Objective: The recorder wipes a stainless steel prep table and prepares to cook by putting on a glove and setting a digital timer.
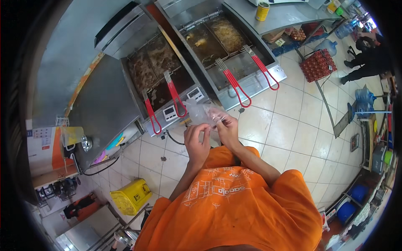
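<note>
Both hands meet in front of the orange shirt, at the fryers' front edge. Between them is a clear plastic bag (201,113), crumpled and spread away from the body. My left hand (197,142) pinches its near edge between thumb and fingertips. My right hand (227,130) grips the bag's right side, where the film is bunched. Beyond the bag, four-part baskets with red-coated handles, such as this fryer basket handle (176,94), rest in two deep fryers. Dark oil bubbles in the left fryer (193,84); pale food fries in the right fryer (226,102).
A steel counter (103,91) lies left of the fryers, with a metal bowl (86,143) on it. A yellow can (262,12) stands on the right counter. A yellow bin (131,197) is at lower left. Far right, a person (366,61) stands near a red patterned box (317,65).
</note>
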`<state>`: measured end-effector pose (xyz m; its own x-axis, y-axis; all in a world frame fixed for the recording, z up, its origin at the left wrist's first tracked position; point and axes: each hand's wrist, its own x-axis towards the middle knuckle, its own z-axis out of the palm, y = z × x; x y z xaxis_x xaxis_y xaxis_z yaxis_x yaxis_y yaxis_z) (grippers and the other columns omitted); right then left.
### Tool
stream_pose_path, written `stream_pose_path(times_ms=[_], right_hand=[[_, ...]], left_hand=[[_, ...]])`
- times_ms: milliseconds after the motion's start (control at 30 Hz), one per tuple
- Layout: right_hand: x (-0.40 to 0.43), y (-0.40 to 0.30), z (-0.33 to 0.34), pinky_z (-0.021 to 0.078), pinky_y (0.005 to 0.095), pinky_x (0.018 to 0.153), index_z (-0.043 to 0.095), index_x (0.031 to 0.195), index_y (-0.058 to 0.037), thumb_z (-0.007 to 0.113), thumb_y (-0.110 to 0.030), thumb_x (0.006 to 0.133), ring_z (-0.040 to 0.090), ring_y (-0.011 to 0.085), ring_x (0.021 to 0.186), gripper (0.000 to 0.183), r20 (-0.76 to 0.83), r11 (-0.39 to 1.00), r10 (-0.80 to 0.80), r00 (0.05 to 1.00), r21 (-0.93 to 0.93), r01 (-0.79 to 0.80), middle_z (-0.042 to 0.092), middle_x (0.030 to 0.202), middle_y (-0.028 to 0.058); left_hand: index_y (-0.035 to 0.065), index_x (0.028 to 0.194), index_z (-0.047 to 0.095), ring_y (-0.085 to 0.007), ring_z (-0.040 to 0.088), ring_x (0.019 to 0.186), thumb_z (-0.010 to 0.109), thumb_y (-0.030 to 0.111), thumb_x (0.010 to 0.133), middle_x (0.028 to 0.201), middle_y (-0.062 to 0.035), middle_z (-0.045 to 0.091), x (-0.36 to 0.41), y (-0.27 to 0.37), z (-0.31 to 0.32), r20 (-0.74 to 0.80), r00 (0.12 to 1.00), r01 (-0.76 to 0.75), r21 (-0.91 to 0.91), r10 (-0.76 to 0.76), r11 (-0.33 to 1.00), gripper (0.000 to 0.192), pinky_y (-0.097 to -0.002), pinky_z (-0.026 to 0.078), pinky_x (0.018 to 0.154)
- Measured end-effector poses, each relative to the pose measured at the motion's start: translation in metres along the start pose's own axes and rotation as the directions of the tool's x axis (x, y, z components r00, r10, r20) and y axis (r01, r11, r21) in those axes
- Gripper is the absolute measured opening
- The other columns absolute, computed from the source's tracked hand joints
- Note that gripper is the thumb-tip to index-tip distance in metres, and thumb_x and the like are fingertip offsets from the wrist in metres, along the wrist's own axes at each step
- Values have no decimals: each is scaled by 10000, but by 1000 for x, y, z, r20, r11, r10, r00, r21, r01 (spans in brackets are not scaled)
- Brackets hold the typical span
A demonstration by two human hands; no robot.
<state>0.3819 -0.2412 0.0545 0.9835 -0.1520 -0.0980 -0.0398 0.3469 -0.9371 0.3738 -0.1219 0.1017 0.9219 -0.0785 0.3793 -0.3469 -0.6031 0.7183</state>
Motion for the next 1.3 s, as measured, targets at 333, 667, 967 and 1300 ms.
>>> stream_pose_path(times_ms=[333, 667, 967, 1300], right_hand=[[0, -21, 2, 491, 299, 959, 452, 1421, 17, 596, -43, 967, 607, 160, 1103, 480, -182, 920, 122, 976, 389, -43, 626, 1257, 109], [-2, 13, -18, 430, 327, 1030, 372, 1458, -15, 458, -316, 1058, 535, 192, 1213, 508, 61, 903, 124, 990, 407, -139, 555, 1329, 134], [4, -1, -20, 381, 357, 1067, 442, 1402, -28, 345, -583, 1021, 495, 212, 1247, 680, 67, 871, 201, 977, 444, -210, 539, 1346, 110], [11, 3, -15, 182, 453, 1201, 222, 1530, -51, 227, -684, 978, 276, 303, 1449, 841, 146, 825, 290, 946, 463, -324, 315, 1540, 120]], left_hand=[[47, 925, 655, -273, 600, 776, 710, 41, 834, 810, -64, 627, 5, -1, 12, 139, 974, -187, 54, 178, 981, 107, -394, 454, 752], [22, 951, 637, -286, 623, 829, 671, 30, 866, 877, -111, 651, 2, 11, 18, 203, 963, -126, -245, 178, 961, 92, -374, 474, 758], [-22, 946, 628, -227, 615, 768, 658, 44, 893, 868, -121, 656, -8, 7, 16, 355, 932, 48, -319, 72, 946, 89, -327, 471, 703], [-20, 930, 617, -171, 551, 691, 652, 81, 914, 814, -94, 627, -21, 4, 11, 506, 862, 229, -374, -9, 899, 109, -296, 449, 653]])
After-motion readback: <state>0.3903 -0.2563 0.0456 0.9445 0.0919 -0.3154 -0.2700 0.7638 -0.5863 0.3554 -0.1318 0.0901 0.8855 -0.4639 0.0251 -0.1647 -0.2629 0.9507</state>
